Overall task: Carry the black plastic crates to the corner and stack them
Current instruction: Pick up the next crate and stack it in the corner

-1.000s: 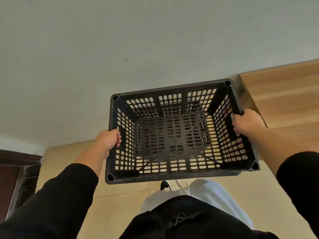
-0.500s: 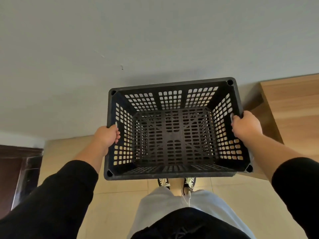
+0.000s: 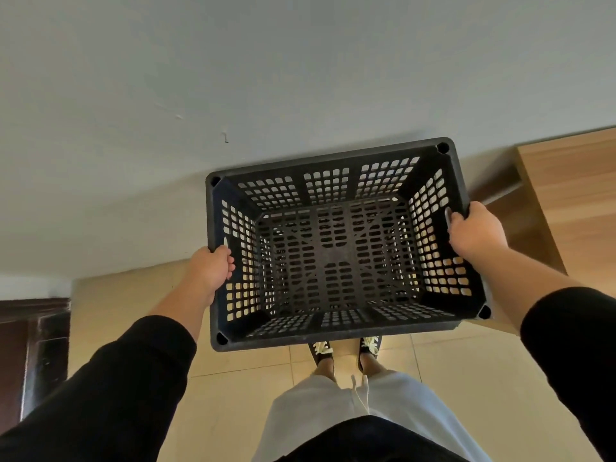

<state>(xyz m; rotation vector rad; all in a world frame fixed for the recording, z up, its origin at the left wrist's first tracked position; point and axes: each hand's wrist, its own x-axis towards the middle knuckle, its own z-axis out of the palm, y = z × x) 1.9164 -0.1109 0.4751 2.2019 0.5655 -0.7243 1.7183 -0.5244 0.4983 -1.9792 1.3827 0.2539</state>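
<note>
Two bare hands hold one black plastic crate [image 3: 336, 248] in the air, seen from above by the person carrying it. The left hand [image 3: 209, 270] is curled around the crate's left rim, fingers [image 3: 229, 264] hooked over the edge and into the inside. The right hand [image 3: 475, 231] is clenched on the right rim in the same way, with its fingers wrapped over the top edge. Both forearms are bare, and black sleeves [image 3: 126, 378] cover the upper arms.

The crate is open side up and nearly level, with nothing inside it. Its walls and bottom are a grid of small holes, and pale floor shows through them. It is lifted clear of the tiled floor [image 3: 240, 388], directly above the person's two dark shoes [image 3: 321, 353] with light laces. Light grey trousers [image 3: 333, 408] show below the crate.

Beyond the crate's far rim is a plain grey wall [image 3: 233, 78]. To the crate's right stands a light wooden piece of furniture [image 3: 573, 195], close to the right hand. Well to the crate's left is a dark brown wooden frame [image 3: 30, 355].
</note>
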